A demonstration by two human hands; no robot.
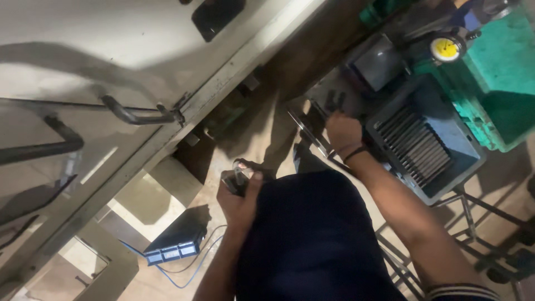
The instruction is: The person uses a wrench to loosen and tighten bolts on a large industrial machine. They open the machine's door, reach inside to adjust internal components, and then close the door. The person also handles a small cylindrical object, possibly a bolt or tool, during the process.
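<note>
Dark metal part (238,179) sits gripped in the left hand (241,196); right hand (343,131), arm outstretched, clasps a handwheel (312,131).

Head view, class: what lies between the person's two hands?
In the head view, between the left hand and right hand lie a thin metal bar and pale bare floor.

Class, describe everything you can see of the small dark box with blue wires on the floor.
The box is flat, rectangular and dark, probably plastic, with a paler blue-grey front edge that seems to carry sockets. It lies level on the floor beside a pale beam. Thin blue wires loop from its front across the floor. No hand touches it; the left hand is nearest.
</note>
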